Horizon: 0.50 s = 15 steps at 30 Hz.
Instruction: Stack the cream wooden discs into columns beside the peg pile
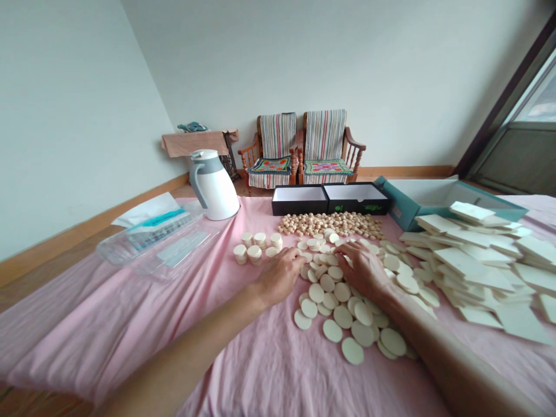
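Discs [332, 330] lie near white-lined black boxes [299, 207]

We have soft daylight, brightest at the window [538, 95] on the right, with faint shadows. The discs [343, 317] look fairly crisp; towards our stretched wide-angle edges, the cloth [47, 336] smears into blur.

bare forearms [195, 347] narrow toward the wrists [257, 295]; both hands [280, 277] and fingers [297, 259] are bare.
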Available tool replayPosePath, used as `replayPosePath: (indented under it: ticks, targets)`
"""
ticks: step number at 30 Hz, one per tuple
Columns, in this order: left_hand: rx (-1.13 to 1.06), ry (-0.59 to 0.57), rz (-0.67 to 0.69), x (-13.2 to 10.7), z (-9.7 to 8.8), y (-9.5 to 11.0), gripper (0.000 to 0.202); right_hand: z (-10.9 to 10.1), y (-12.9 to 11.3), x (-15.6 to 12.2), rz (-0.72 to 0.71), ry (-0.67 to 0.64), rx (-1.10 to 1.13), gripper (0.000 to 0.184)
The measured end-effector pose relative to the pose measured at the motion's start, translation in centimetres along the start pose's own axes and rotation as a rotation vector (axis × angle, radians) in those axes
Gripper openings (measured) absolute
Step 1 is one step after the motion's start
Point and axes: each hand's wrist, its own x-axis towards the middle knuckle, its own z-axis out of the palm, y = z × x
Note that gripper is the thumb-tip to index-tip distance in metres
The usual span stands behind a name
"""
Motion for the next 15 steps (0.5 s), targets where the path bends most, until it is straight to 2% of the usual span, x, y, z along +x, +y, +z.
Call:
replayPosePath:
  ticks: [4, 6, 9, 11, 15]
  targets:
    - [-0.007, 0.163, -0.035, -0.2, -1.5, 0.0, 0.023, 0.0, -0.1, 0.0, 0.001, -0.009, 0.004, 0.024]
    - [-0.022, 0.202, -0.081, -0.4, -2.4, 0.2, 0.019, 0.0, -0.1, 0.1, -0.001, -0.010, 0.003, 0.024]
    - [-0.015, 0.086, -0.145, -1.0, -2.9, 0.3, 0.009, -0.1, -0.1, 0.1, -0.009, -0.012, 0.000, 0.023]
    - [0.017, -0.016, -0.173, -1.4, -2.8, 0.3, 0.010, -0.2, -0.2, 0.1, -0.015, -0.013, 0.003, 0.023]
    - [0.024, -0.099, -0.111, -2.1, -2.6, -0.1, 0.006, -0.3, -0.3, 0.1, -0.033, -0.004, 0.007, 0.023]
